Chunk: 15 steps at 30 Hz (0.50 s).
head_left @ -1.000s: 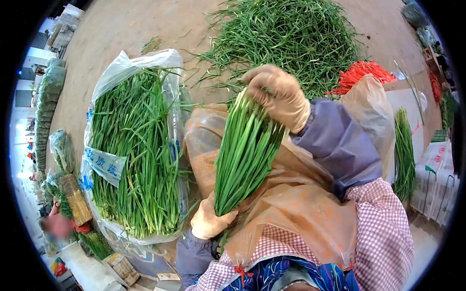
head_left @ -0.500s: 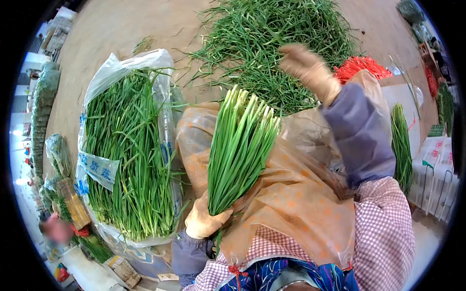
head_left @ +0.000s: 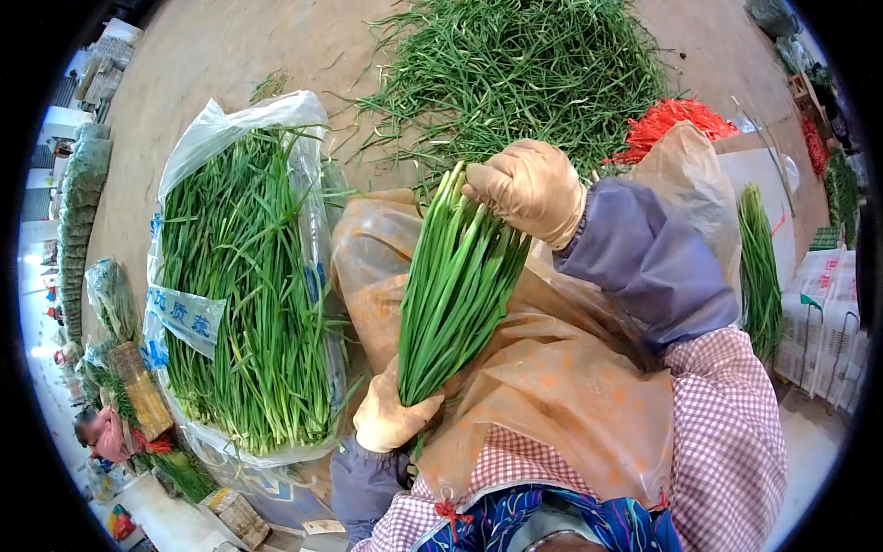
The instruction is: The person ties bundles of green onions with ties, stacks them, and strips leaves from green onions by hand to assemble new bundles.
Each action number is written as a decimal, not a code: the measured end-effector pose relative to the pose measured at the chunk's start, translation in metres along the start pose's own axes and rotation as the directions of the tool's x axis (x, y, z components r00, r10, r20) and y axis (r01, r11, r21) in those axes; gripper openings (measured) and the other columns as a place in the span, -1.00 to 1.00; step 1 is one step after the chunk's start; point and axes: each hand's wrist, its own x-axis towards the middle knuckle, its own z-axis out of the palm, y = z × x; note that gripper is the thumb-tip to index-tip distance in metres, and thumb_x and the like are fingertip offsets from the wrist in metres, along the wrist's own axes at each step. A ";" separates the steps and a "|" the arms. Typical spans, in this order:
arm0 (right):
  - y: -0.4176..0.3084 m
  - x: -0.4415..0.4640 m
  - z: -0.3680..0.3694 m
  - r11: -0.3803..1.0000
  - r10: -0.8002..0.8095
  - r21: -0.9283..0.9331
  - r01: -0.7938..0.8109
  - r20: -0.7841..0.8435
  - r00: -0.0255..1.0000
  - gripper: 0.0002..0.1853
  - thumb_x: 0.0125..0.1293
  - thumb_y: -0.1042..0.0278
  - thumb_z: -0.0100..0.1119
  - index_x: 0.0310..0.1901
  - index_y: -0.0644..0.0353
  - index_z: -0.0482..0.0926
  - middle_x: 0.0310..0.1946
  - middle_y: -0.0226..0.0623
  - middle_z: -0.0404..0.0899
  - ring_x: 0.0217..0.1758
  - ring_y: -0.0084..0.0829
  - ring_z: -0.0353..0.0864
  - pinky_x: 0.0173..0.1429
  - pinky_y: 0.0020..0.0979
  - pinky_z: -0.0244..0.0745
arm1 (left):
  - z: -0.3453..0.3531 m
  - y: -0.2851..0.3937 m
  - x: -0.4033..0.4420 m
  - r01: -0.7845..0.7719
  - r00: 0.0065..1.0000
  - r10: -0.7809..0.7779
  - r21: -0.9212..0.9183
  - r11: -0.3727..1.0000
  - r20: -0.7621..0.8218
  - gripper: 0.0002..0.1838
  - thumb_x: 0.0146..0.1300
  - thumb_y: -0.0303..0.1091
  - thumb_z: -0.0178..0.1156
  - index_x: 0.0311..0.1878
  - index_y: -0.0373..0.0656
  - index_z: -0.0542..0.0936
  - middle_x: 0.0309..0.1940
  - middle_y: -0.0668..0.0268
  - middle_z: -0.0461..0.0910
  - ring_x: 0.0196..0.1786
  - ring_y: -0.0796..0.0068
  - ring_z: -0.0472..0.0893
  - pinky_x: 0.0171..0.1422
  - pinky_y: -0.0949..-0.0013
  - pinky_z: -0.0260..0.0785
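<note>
A bunch of garlic chives [head_left: 460, 294] stands tilted over my lap, pale stem ends up and green leaves down. My gloved left hand [head_left: 395, 411] is closed around its lower, leafy end. At the top, my gloved right hand [head_left: 529, 191] has its fingers curled over the pale stem ends on the right side of the bunch; its fingertips are partly hidden. Left of my knees, a clear plastic bag [head_left: 189, 152] with blue print lies open, packed with more chives [head_left: 248, 304]. A tan plastic apron [head_left: 570, 386] covers my lap.
A large heap of loose green leaves [head_left: 524, 83] lies on the floor ahead. Right of it sit red ties [head_left: 671, 127], another chive bundle [head_left: 758, 267] and white crates [head_left: 819, 322]. A person [head_left: 112, 434] is at the far left, near wrapped bundles [head_left: 85, 212].
My right hand has swung down and left from above the heap to the stem ends, its fingers now curled. My left hand still holds the bunch in nearly the same place.
</note>
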 end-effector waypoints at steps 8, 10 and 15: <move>-0.019 0.014 -0.030 0.895 -0.038 0.446 -0.027 0.137 0.990 -0.89 0.14 0.40 0.35 -0.34 0.11 0.59 -0.59 -0.34 0.55 -0.53 -0.34 0.59 -0.41 -0.36 0.51 | 0.007 -0.008 0.000 0.033 0.999 -0.032 -0.153 0.988 0.007 -0.39 0.03 -0.32 0.38 0.20 -0.24 0.48 -0.03 0.06 0.66 0.04 0.21 0.65 0.14 0.27 0.43; -0.044 0.020 -0.059 0.506 -0.061 0.821 -0.262 0.337 0.939 -0.91 0.24 0.37 0.35 -0.31 0.16 0.64 -0.55 -0.26 0.60 -0.50 -0.33 0.62 -0.40 -0.42 0.53 | 0.007 -0.005 0.001 0.056 0.998 -0.054 -0.158 0.986 0.015 -0.39 0.03 -0.32 0.38 0.19 -0.25 0.48 -0.03 0.07 0.66 0.04 0.22 0.64 0.14 0.27 0.43; -0.017 0.017 -0.046 0.269 0.558 0.698 -0.664 0.449 0.698 -0.80 0.36 0.39 0.24 -0.09 0.35 0.61 -0.43 -0.43 0.62 -0.45 -0.62 0.55 -0.37 -0.52 0.48 | 0.008 -0.002 0.002 0.040 0.999 -0.040 -0.089 0.995 0.000 -0.42 0.02 -0.34 0.39 0.16 -0.27 0.50 -0.07 0.04 0.68 -0.01 0.20 0.66 0.12 0.26 0.45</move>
